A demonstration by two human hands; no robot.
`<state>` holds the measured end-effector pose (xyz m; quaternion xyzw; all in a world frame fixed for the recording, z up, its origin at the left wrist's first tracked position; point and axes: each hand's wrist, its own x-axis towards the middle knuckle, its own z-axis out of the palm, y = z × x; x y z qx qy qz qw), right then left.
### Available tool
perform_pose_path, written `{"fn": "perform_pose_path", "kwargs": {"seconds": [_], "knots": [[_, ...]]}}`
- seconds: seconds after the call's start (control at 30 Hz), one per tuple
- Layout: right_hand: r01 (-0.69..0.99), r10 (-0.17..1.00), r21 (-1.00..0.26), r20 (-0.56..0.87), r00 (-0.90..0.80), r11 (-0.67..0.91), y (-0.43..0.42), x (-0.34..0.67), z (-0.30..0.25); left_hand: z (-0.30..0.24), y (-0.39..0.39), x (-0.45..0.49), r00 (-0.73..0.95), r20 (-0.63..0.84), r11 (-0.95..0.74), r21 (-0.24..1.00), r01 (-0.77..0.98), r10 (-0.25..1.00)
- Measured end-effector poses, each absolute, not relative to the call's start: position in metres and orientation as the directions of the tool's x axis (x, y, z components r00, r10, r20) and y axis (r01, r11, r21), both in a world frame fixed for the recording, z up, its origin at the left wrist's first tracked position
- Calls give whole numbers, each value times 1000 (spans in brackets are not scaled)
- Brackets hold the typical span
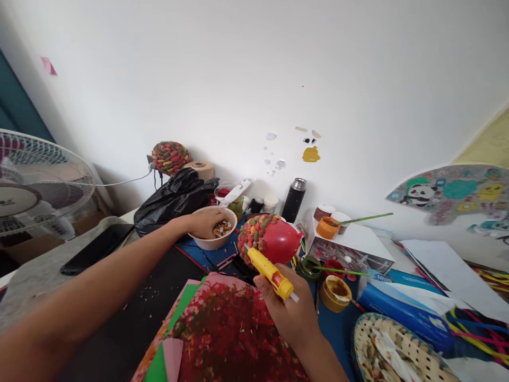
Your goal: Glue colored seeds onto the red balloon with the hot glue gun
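My left hand [203,223] reaches into a pale bowl [213,243] of small painted shell-like pieces [222,228]. Its fingers are bent down and drawn together, but the tips and whatever they hold are hidden. In my right hand [292,297] is a yellow hot glue gun [270,271], with a clear glue stick out of its back end and its nozzle pointing up and left. Just behind the nozzle lies a red balloon [283,240]. Red, green and orange shell-like pieces cover the balloon's left part; its right part is bare.
A red-painted sheet [238,334] lies in front. Open paint pots [336,293], a blue wipes pack [405,313] and a woven basket [397,339] stand at right. Behind are a black bag [175,199], a black flask [295,201] and a second covered ball [170,157]. A fan [40,183] stands left.
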<state>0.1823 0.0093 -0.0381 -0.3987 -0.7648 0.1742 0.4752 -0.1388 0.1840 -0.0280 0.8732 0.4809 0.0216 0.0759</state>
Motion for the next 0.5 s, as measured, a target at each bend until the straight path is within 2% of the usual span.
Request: {"fn": "perform_pose_path", "kwargs": {"seconds": [0.23, 0.5], "knots": [[471, 760, -608, 594, -265, 639, 9, 183, -38, -20, 174, -135, 491, -9, -481, 190, 856, 871], [450, 766, -629, 593, -247, 633, 7, 183, -37, 5, 156, -147, 402, 32, -382, 389, 838, 915]]}}
